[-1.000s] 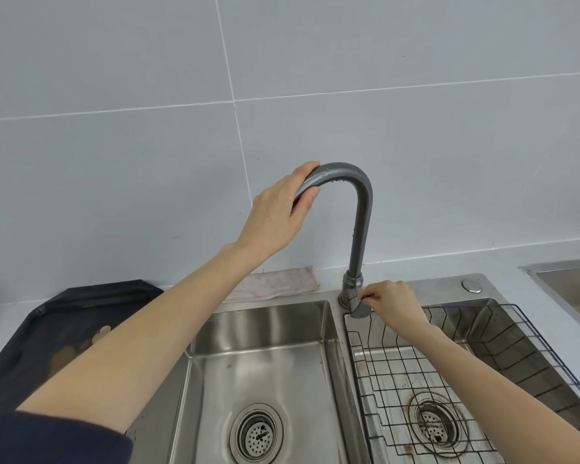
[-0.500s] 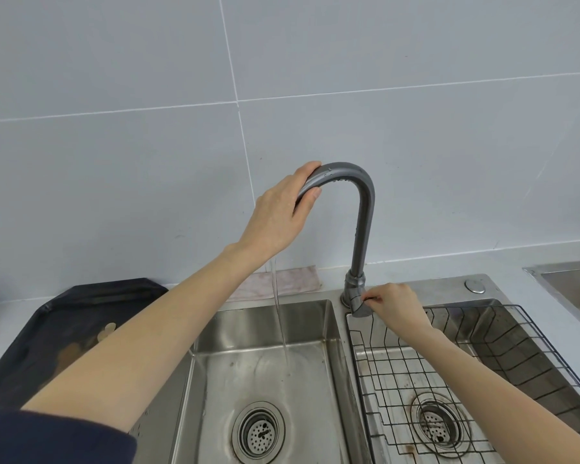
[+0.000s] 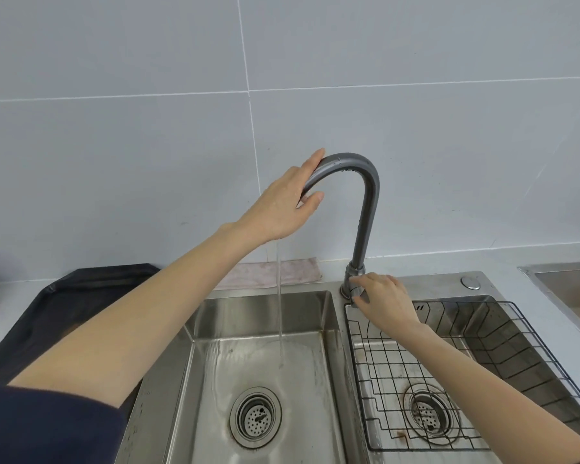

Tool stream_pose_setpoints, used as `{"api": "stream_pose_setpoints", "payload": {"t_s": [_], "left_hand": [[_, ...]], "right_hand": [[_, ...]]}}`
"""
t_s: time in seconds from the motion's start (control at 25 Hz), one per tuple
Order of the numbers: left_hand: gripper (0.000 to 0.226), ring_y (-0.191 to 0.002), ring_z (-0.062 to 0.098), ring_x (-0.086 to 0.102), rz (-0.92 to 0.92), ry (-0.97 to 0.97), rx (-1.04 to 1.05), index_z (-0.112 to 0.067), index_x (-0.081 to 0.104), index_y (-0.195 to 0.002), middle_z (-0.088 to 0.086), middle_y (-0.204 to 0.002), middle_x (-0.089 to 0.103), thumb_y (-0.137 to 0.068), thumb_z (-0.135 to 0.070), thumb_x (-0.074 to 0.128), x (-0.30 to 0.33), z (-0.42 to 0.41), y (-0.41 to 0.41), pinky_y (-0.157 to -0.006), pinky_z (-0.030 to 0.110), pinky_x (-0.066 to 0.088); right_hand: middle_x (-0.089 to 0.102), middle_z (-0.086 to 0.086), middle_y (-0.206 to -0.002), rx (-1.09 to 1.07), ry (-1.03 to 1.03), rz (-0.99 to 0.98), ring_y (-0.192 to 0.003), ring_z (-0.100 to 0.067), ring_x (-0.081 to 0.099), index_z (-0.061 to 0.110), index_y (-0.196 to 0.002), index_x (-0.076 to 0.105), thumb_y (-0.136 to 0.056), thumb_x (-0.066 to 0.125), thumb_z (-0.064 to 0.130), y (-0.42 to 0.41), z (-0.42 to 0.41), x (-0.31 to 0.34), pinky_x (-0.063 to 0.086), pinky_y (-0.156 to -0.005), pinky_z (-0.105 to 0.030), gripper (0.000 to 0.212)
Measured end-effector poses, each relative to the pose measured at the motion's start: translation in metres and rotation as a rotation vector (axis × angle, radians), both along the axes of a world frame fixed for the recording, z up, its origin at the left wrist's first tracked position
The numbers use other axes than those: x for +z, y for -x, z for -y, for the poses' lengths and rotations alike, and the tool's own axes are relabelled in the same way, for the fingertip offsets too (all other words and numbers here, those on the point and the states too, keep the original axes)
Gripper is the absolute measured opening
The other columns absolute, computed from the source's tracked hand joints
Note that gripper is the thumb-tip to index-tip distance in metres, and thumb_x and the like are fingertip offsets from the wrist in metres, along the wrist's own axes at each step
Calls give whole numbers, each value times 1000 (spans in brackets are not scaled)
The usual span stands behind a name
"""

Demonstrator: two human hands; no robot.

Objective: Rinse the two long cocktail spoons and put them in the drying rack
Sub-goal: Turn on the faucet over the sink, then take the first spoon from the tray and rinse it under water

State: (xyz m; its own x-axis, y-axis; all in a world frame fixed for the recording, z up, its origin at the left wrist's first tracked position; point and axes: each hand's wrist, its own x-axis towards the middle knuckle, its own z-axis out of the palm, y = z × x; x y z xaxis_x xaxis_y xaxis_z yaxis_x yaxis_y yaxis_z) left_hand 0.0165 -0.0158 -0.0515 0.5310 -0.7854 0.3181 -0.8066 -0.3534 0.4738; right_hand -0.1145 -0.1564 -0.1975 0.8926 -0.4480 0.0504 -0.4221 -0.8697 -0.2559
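Water now running: dry spout a second ago, thin stream half a second ago, now a steady column falling from the tap (image 3: 365, 202) into the left basin (image 3: 265, 363) and spreading toward its drain (image 3: 256, 417). Left hand (image 3: 282, 205) unchanged in place, curled over the spout end, thumb beneath. Right hand (image 3: 384, 301) likewise unchanged at the tap base, fingers wrapped on the lever (image 3: 357, 291); judged to have turned it on.

Meaning for task: rinse water available, spout aimed over the left basin. Preparation only; rinsing not yet begun.

Spoons: not in view. None in either hand, in either basin, or in the rack (image 3: 449, 380). Location cannot be told; possibly on the dark tray (image 3: 64, 303) at left on the desk (image 3: 416, 259), but nothing there identifiable as a spoon.

Rack: black wire, seated in the right basin over its drain, holding nothing, rust stains beneath. Ready to receive.

Also noted: folded cloth (image 3: 268, 274) against the wall behind the left basin.

Next step judged: release tap, fetch spoons, bring under stream.
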Motion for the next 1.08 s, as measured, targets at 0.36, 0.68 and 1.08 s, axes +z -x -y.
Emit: {"api": "stream_pose_setpoints", "payload": {"t_s": [0.36,0.68,1.08], "left_hand": [[75,-147,22,10,91,-258,129,-29,-7,-147,5,-160,7,-91,-41,43,-49,-103,-11,-119,50,12],[77,-147,23,9,-58,-294,330,-17,-1,-148,8,-159,6,-91,-44,44,-100,-193,-7,-121,45,15],[64,-131,30,44,-324,-397,670,-12,24,-144,12,-149,36,-91,-39,48,-156,-299,-28,-105,45,41]], "right_hand": [[17,-6,-158,64,-11,-134,-146,-23,17,23,-148,15,-93,46,40,-6,-57,8,11,-120,-41,65],[28,-13,-152,95,-105,-195,-138,-31,30,17,-146,21,-92,47,40,-23,-131,4,20,-117,-45,63],[45,-15,-136,265,-306,-240,-124,-33,44,11,-136,40,-94,46,28,-83,-250,-18,40,-103,-43,45]]}}
